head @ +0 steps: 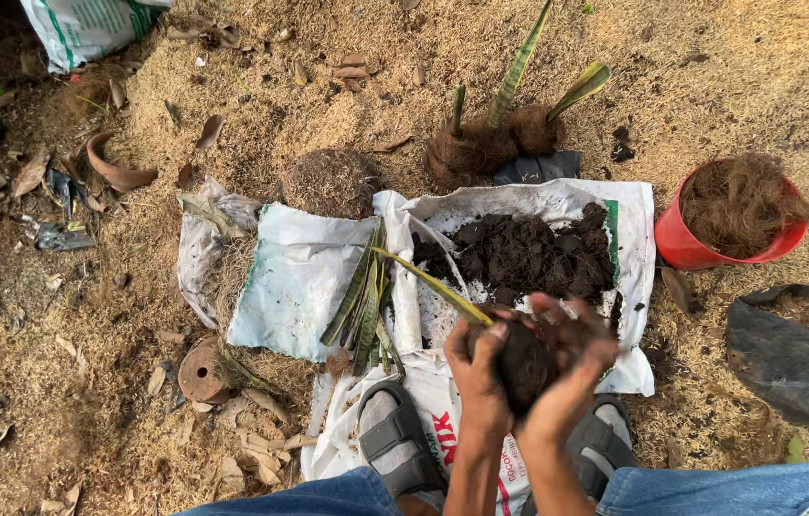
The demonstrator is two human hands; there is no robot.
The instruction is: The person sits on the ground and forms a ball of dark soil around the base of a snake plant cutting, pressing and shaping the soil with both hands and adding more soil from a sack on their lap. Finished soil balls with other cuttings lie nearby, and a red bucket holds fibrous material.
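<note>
Dark, round soil ball (pixel 526 368) with one long yellow-green leaf (pixel 433 284)

**Where things lie on the ground**

The soil ball (pixel 524 368) sits between the left hand (pixel 479 377) and right hand (pixel 572 368), above the sack (pixel 529 205) that holds loose soil (pixel 529 253); cut leaves (pixel 366 306) lie on a second sack (pixel 295 277) to its left; wrapped plants (pixel 495 139) stand behind the sack; a pot (pixel 701 248) of fibre (pixel 739 201) sits to the right; a pot shard (pixel 116 172) lies far left.
</note>
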